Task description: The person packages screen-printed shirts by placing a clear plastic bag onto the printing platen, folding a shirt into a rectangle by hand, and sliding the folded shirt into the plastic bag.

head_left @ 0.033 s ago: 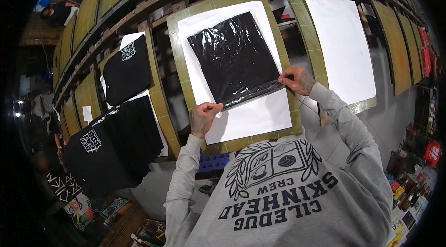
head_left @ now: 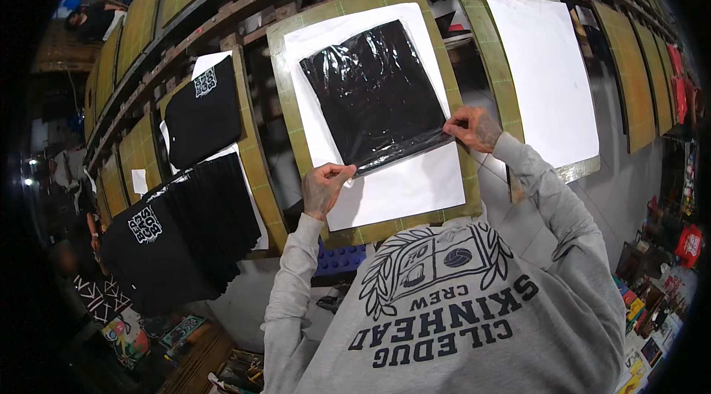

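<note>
The black packet (head_left: pixel 378 90), seemingly folded cloth in glossy clear film, was laid flat on a white sheet (head_left: pixel 407 198), which was borne by a greenish board (head_left: pixel 469 179). With the packet's middle taken as the clock's centre, its 7 o'clock corner was pinched between thumb and fingers of the left hand (head_left: pixel 322 190), and its 4 o'clock corner was nipped likewise by the right hand (head_left: pixel 478 129); the near edge was spanned between them. A pile of black printed cloth (head_left: pixel 200 224) was seen at 8 o'clock, well apart. The packet was judged light, soft and hardly fragile; its film was thought likely to slip under dry fingertips, or to crease if tugged. Corner pinches were judged well suited to tensioning the edge, whereas for lifting, support beneath 3 and 9 o'clock was considered safer against sagging. Whether the film was sealed could not be told.
</note>
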